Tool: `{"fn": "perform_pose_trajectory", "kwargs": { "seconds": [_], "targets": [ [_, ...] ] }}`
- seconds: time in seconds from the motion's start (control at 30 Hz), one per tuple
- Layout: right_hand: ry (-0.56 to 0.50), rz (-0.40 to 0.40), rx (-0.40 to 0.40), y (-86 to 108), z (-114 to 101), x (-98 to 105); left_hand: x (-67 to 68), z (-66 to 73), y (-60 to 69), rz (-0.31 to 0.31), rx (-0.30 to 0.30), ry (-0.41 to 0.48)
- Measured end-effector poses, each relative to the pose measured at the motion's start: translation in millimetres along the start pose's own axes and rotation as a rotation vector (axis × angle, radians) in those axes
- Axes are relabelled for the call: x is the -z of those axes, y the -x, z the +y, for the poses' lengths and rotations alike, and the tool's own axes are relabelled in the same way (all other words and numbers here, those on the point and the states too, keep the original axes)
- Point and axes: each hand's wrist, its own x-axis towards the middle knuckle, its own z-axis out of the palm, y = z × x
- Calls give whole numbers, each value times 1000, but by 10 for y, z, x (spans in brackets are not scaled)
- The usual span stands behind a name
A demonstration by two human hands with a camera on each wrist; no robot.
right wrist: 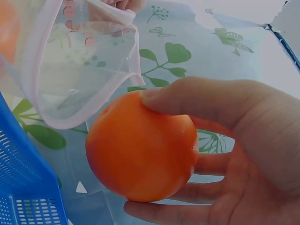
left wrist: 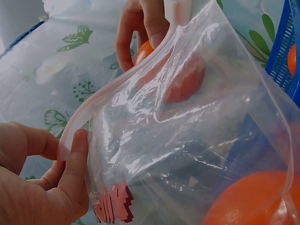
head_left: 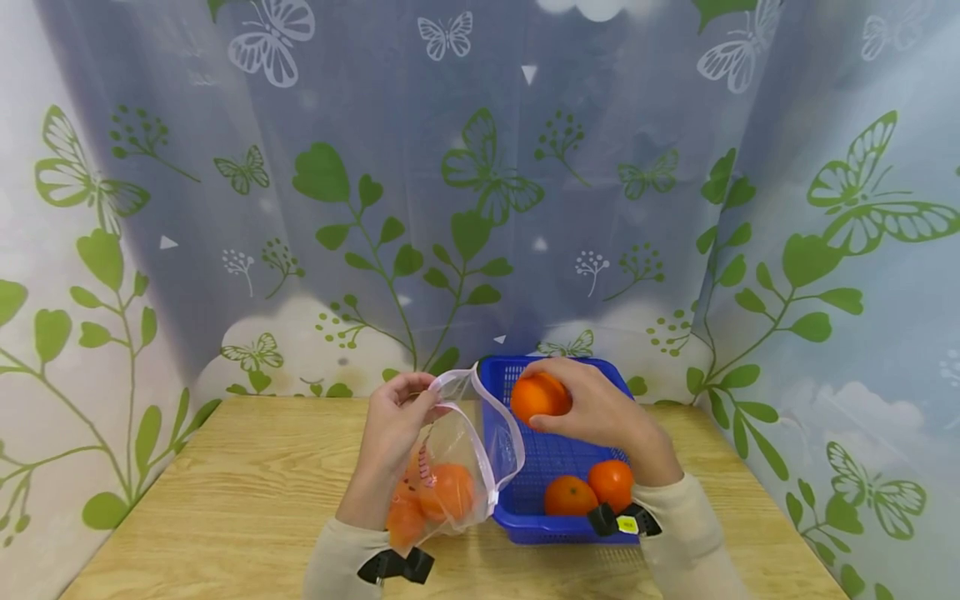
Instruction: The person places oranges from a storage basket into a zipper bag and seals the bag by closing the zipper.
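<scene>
My left hand (head_left: 396, 425) pinches the pink-edged rim of a clear zip bag (head_left: 480, 442), whose mouth gapes toward the right. Orange fruits (head_left: 447, 492) lie in the bottom of the bag. In my right hand (head_left: 600, 408) is a round orange fruit (head_left: 537, 398), held above the back of a blue basket, to the right of the bag's mouth. The right wrist view shows thumb and fingers around this fruit (right wrist: 142, 147). In the left wrist view, thumb and fingers of the left hand (left wrist: 42, 178) grip the bag's edge (left wrist: 108, 86).
The blue basket (head_left: 555, 528) stands on the wooden table (head_left: 247, 492), right of the bag. Two orange fruits (head_left: 570, 497) sit in its front right part, beside my right wrist. A curtain (head_left: 390, 275) with butterflies and leaves hangs behind the table and at both sides.
</scene>
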Motion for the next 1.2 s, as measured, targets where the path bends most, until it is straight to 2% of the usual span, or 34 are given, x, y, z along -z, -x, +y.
{"fn": "perform_pose_trajectory", "kwargs": {
  "seconds": [0.37,0.63,1.2],
  "targets": [
    [30,-2,32,-1,-135,-4,-7,1,16,-12,-15,-10],
    [-34,-43,44,-38,-231,-16,2,-22,-1,-13,-24,-20],
    [-102,-128,57,-104,-339,-115,-4,-14,9,-18,-13,-32]
  ]
}}
